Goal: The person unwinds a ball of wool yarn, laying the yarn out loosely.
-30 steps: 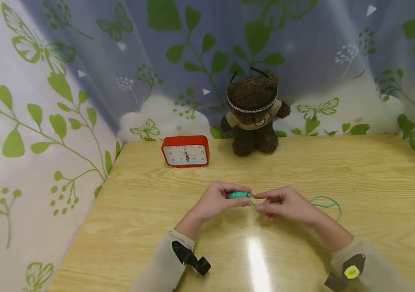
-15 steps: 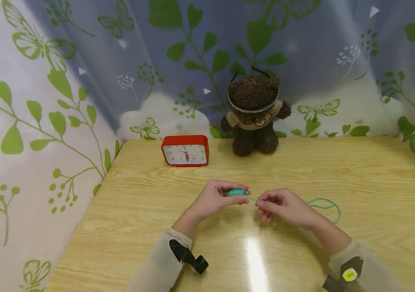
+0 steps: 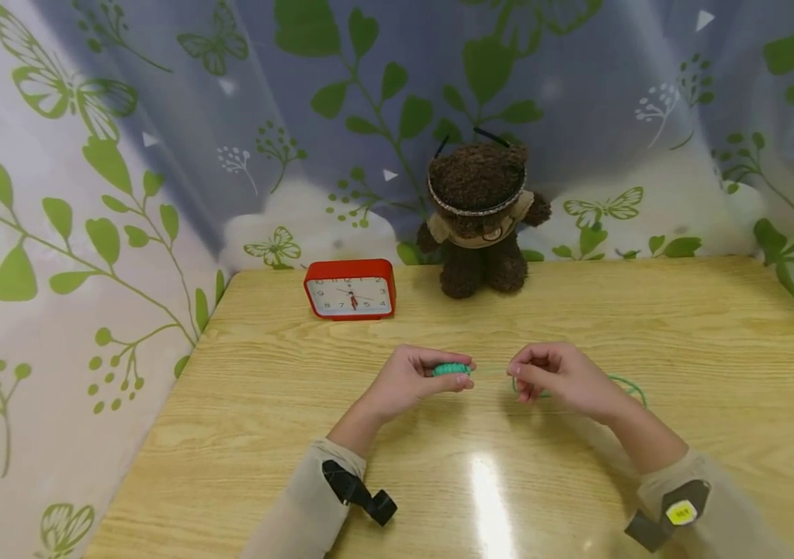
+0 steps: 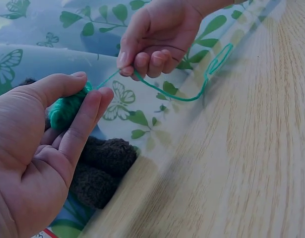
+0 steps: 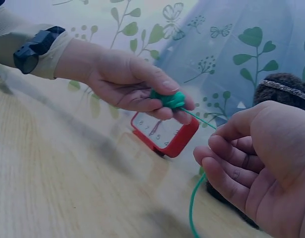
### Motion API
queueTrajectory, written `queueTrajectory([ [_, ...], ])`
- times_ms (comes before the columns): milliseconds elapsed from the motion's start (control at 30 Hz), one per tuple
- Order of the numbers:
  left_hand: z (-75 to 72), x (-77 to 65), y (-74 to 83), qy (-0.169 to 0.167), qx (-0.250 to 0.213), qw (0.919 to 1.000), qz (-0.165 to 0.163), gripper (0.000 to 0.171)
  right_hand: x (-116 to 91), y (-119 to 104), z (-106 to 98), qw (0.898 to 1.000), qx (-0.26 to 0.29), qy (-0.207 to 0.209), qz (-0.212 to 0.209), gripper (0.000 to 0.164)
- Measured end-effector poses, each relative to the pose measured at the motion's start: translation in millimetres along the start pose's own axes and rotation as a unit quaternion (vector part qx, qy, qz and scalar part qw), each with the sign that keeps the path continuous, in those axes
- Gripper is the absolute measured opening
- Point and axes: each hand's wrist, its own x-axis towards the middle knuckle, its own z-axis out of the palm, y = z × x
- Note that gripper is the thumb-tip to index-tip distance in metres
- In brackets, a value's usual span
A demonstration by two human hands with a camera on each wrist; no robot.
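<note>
Here's my left grip (image 3: 410, 380), out in front of the red clock (image 3: 351, 290) and a little to its right, pinching the small bundle of green yarn (image 3: 451, 369)! Thumb on one side, fingers on the other, parted only by the bundle's thickness, and the whole thing is held above the desk (image 3: 264, 380).

Over to my right grip (image 3: 567, 380), well to the right of the clock and nearer me: thumb and forefinger tips pressed together on the strand (image 5: 199, 118), the other fingers loosely curled. And that strand is straight, a thin green line from bundle to fingertips! Past the pinch it droops away slack, ending in a loop (image 3: 632, 384) on the desk, farther right of the clock than either grip.

In the background, a brown plush bear (image 3: 478, 182) stands to the clock's right, wearing a glittery headband (image 3: 475, 211). Behind the clock hangs a leafy curtain (image 3: 397, 93), blue and white with green butterflies. On my sleeve, nearer me than the clock, sits a black strap mount (image 3: 351, 485).
</note>
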Motion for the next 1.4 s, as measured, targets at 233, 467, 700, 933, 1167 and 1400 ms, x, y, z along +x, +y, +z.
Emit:
queueTrajectory([
  [233, 0.1, -0.7, 0.5, 0.001, 0.009, 1.0000, -0.002, 0.038, -5, -5, -10, 1.000, -0.004, 0.023, -0.004, 0.036],
  [467, -2.0, -1.0, -2.1, 0.018, 0.028, 0.9994, -0.011, 0.038, -10, -7, -23, 0.999, -0.001, 0.015, -0.038, 0.027],
  [700, -1.4, -1.3, -1.8, 0.021, 0.032, 0.9993, -0.002, 0.032, -15, -6, -36, 0.998, -0.034, -0.047, -0.031, 0.027],
  [933, -2.3, 0.1, -3.5, 0.023, 0.024, 0.9994, -0.013, 0.028, -22, -7, -54, 0.994, -0.061, -0.080, -0.031, 0.023],
  [1167, -2.3, 0.5, -6.9, 0.003, 0.019, 0.9994, -0.027, 0.031, -27, -6, -66, 0.995, -0.063, -0.077, -0.016, 0.026],
  [1400, -3.9, -3.2, -5.4, -0.018, 0.034, 0.9990, -0.023, 0.036, -33, -7, -71, 0.996, -0.061, -0.065, -0.026, 0.024],
])
